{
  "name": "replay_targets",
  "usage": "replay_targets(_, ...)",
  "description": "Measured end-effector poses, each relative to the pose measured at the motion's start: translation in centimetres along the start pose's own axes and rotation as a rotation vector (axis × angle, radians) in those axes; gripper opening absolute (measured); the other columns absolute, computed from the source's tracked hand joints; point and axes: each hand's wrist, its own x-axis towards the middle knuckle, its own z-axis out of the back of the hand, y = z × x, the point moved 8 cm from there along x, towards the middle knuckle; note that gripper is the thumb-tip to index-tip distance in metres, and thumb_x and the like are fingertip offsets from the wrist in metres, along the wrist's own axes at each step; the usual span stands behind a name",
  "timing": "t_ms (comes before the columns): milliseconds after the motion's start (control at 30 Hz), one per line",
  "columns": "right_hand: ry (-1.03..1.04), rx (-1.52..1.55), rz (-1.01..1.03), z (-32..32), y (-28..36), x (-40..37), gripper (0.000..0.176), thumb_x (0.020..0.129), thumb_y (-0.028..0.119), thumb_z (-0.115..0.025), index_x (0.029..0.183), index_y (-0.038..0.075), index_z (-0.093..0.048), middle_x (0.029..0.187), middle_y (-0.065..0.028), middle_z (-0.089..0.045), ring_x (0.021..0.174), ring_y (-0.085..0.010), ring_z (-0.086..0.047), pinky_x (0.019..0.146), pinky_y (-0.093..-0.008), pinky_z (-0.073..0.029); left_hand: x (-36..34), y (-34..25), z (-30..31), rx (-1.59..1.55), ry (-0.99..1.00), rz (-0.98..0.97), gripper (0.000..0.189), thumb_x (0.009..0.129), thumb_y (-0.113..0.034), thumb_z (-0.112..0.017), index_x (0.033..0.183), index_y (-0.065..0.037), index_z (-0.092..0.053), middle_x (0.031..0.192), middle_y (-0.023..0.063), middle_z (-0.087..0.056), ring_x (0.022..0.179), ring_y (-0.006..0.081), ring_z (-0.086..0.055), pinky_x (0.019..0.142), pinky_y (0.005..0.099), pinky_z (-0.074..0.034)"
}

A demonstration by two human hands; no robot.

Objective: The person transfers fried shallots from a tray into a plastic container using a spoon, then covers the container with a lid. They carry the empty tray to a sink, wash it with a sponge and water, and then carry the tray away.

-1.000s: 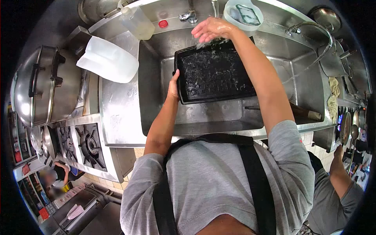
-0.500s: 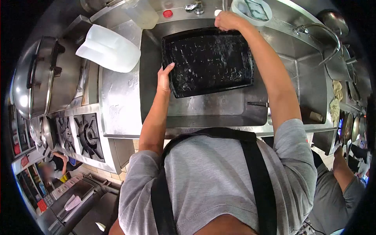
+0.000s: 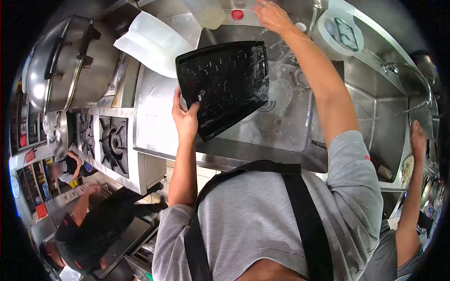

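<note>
The left hand [image 3: 186, 117] is clenched on the lower left corner of the black tray [image 3: 229, 79], thumb on its inner face. The tray is wet and tilted, held up at 12 o'clock over the left edge of the steel sink [image 3: 290, 126], partly above the steel surface [image 3: 152, 117] beside it. The right hand [image 3: 272, 14] reaches to the back of the sink at 1 o'clock, just beside a red cap [image 3: 237, 14]; whether it grips anything I cannot tell. A white plastic jug [image 3: 154, 42] lies on the surface at 11 o'clock, near the tray's far left corner. A big lidded steel pot [image 3: 70, 61] stands at 10 o'clock, gas burners [image 3: 112, 140] at 9 o'clock. A round clear tub [image 3: 344, 33] sits at 2 o'clock. A co-worker's hand [image 3: 417, 138] shows at 3 o'clock.
</note>
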Motion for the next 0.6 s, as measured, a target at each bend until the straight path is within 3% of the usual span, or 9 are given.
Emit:
replay_targets(67,0.131,-0.016,-0.054,-2.9,-0.6,0.9,0.015,0.077,0.018,-0.06,0.079,0.004,-0.066,0.078,-0.0182,-0.064,0.077,-0.0349,-0.063,0.072,-0.0444,-0.051,-0.9,-2.0,1.4,0.052,-0.062,0.022,0.061,0.07,0.002,-0.059,0.129,0.008,-0.044,0.116,0.0154,-0.057,0.107,0.021,-0.053,0.098,0.0277,-0.036)
replay_targets(267,0.733,0.108,-0.353,-10.9,-3.9,2.8,0.019,0.073,0.021,-0.065,0.083,0.006,-0.069,0.082,-0.0195,-0.066,0.078,-0.0329,-0.065,0.07,-0.0434,-0.052,-2.5,-1.8,5.0,-0.179,-0.24,0.078,0.054,0.071,0.002,-0.061,0.124,0.006,-0.049,0.108,0.0102,-0.059,0.098,0.019,-0.054,0.093,0.0279,-0.038)
replay_targets(367,0.912,0.165,-0.437,-12.7,-4.6,2.5,0.021,0.07,0.022,-0.067,0.085,0.007,-0.071,0.085,-0.0202,-0.067,0.078,-0.0319,-0.066,0.07,-0.0429,-0.052,-3.4,-2.1,5.6,-0.255,-0.297,0.094,0.053,0.072,0.003,-0.06,0.124,0.004,-0.049,0.107,0.0092,-0.059,0.097,0.0198,-0.055,0.093,0.0294,-0.038)
replay_targets(500,0.901,0.11,-0.381,-12.2,-3.8,1.9,0.026,0.067,0.024,-0.07,0.087,0.008,-0.072,0.088,-0.0211,-0.068,0.079,-0.0307,-0.068,0.069,-0.0422,-0.053,-4.6,-2.7,6.7,-0.212,-0.378,0.087,0.052,0.072,0.004,-0.06,0.123,0.003,-0.05,0.108,0.0094,-0.059,0.098,0.0212,-0.055,0.094,0.0309,-0.038)
replay_targets(533,0.778,-0.05,-0.218,-10.5,-2.6,2.2,0.024,0.068,0.025,-0.071,0.089,0.012,-0.074,0.089,-0.0215,-0.068,0.083,-0.0307,-0.069,0.072,-0.0418,-0.053,-5.0,-3.2,6.8,-0.248,-0.391,0.079,0.051,0.072,0.005,-0.06,0.122,0.003,-0.05,0.11,0.0103,-0.058,0.099,0.0215,-0.054,0.094,0.0309,-0.037)
replay_targets(600,0.56,-0.172,-0.152,-8.8,-1.2,0.8,0.022,0.077,0.019,-0.058,0.095,0.012,-0.069,0.098,-0.0132,-0.066,0.093,-0.0302,-0.064,0.08,-0.0432,-0.05,-5.7,-3.6,7.2,-0.279,-0.415,0.073,0.051,0.072,0.004,-0.06,0.122,0.003,-0.05,0.11,0.0102,-0.058,0.1,0.0215,-0.054,0.095,0.0307,-0.036)
